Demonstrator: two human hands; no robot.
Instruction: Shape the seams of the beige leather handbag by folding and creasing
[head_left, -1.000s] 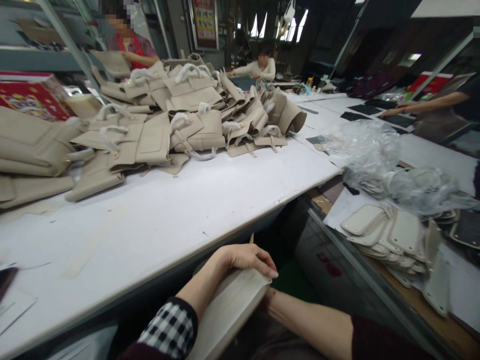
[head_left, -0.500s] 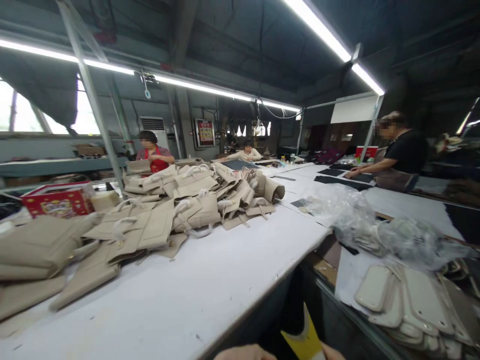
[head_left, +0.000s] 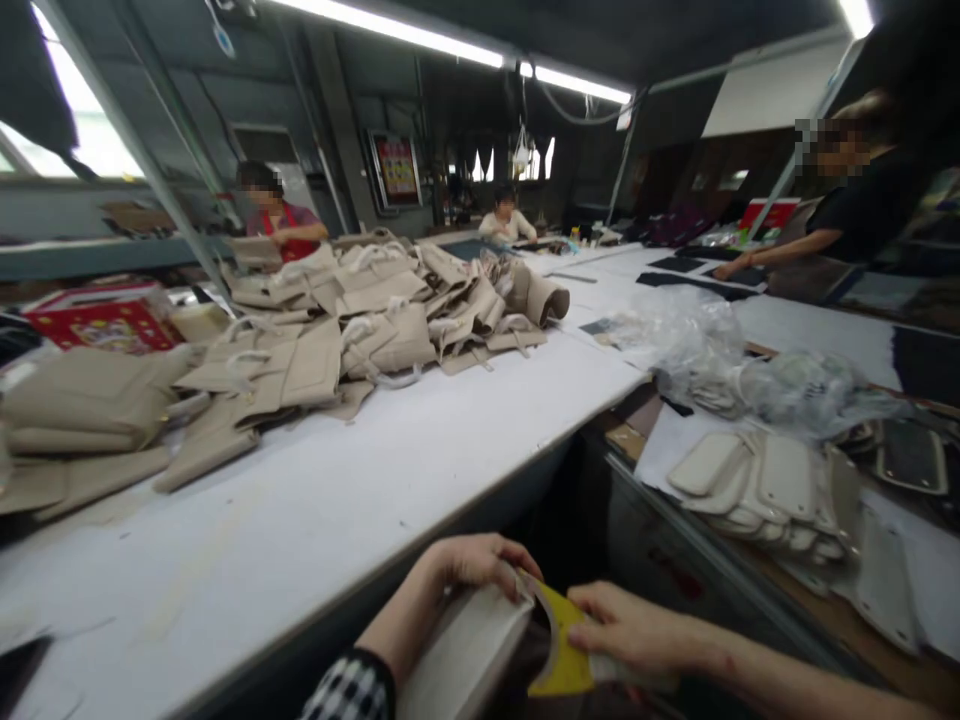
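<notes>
Right hand [head_left: 626,630] pinching one yellow piece [head_left: 564,650], my left hand [head_left: 476,562] curled, gripping one pale slab [head_left: 461,655]; three co-workers [head_left: 294,228] beyond, one poster [head_left: 397,168], lettering blurred!

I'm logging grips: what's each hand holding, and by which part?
Left hand: pale piece, by its far end. Right hand: yellow piece, opposite its concave edge.

Fluorescent tubes [head_left: 390,31] glow beneath a dark ceiling [head_left: 690,30]. Dark cloth [head_left: 30,90] partly covers a bright window [head_left: 103,140]; a framed poster [head_left: 396,170] hangs farther right. A white-topped desk [head_left: 457,430] stretches diagonally across the room.
</notes>
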